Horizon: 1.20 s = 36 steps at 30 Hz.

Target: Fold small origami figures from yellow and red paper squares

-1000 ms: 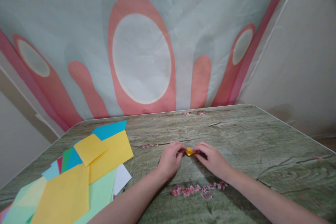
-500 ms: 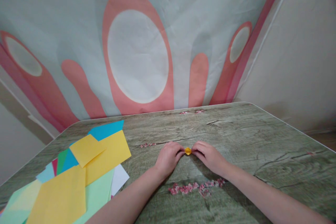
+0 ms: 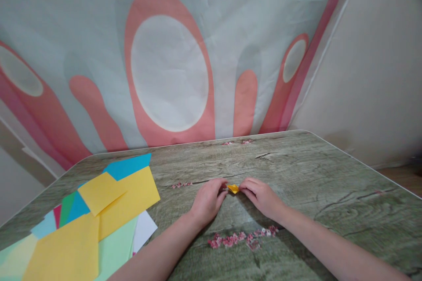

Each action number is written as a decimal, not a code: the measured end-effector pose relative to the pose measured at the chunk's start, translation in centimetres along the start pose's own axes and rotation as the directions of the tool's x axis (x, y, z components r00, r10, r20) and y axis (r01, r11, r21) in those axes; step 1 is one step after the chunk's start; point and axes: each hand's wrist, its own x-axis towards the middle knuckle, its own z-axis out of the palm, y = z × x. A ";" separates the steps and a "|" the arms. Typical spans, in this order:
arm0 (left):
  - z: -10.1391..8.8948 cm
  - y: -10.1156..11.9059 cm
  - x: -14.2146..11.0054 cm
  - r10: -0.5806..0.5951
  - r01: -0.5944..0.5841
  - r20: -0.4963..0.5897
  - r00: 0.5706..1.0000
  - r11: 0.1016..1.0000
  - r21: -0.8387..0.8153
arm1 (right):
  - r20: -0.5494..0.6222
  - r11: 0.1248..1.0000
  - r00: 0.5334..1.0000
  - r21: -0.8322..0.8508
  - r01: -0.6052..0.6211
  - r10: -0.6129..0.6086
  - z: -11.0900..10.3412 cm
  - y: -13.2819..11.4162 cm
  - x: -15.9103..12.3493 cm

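The right hand (image 3: pixel 261 195) pinched a folded yellow paper (image 3: pixel 234 189) at its right end; the left hand (image 3: pixel 207 198) curved just left of it, coloured sheets (image 3: pixel 132 199) farther left.

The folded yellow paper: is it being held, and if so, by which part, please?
The right hand pinches the folded yellow paper by its right end; whether the left hand touches it is unclear.

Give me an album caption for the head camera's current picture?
Right fingers pinch a small folded yellow paper, with coloured sheets spread at left.
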 end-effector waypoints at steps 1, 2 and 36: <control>0.1 -0.1 0.0 -0.010 0.010 -0.007 1.000 1.000 -0.017 | -0.008 1.000 1.000 -0.002 -0.007 0.007 -0.1 0.1 0.0; 0.2 -0.1 0.0 -0.017 0.016 -0.010 1.000 0.999 -0.029 | -0.014 1.000 1.000 -0.004 -0.013 0.012 -0.3 0.2 0.0; 0.0 -0.2 0.4 0.022 -0.023 -0.024 0.999 0.998 -0.051 | -0.485 0.555 0.673 -0.384 -0.738 0.559 -14.4 22.6 0.3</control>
